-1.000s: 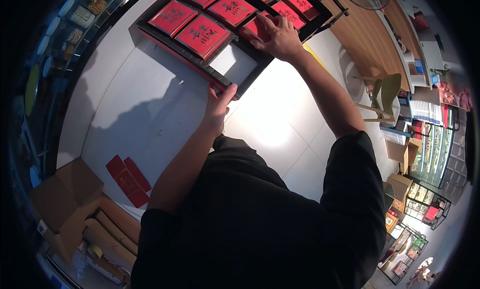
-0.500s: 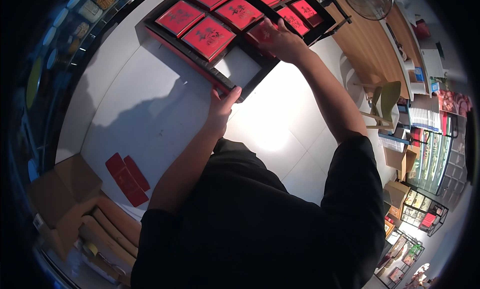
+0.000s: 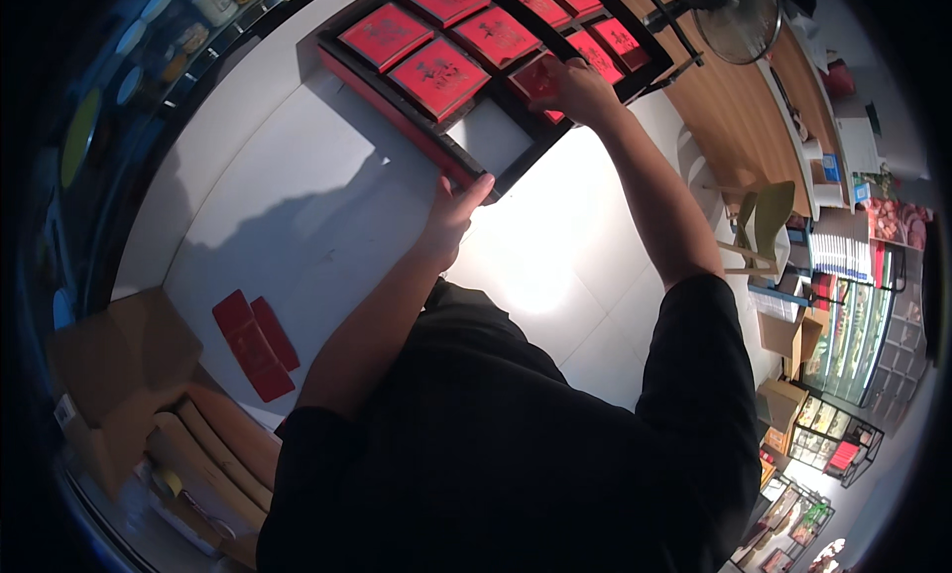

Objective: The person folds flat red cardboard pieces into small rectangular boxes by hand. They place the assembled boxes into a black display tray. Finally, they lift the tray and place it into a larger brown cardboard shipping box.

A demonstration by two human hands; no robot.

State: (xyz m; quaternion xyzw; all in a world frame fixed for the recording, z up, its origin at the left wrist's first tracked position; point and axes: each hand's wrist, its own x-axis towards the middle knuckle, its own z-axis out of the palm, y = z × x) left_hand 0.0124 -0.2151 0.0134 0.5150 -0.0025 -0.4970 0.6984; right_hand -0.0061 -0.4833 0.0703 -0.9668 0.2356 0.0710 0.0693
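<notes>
While left hand (image 3: 451, 221) pinches black-and-red compartmented tray (image 3: 393, 105), top centre, right hand (image 3: 587, 92), grip unclear, touches red square box (image 3: 533, 80), one pale compartment (image 3: 489, 137) unfilled.

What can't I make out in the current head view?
Head view, far edge of the black-and-red compartmented tray: cut off by the top edge.
Same view, part of the flat red square box: covered by the right hand.
Same view, some fingertips of the left hand: hidden by the hand itself or the tray.
</notes>
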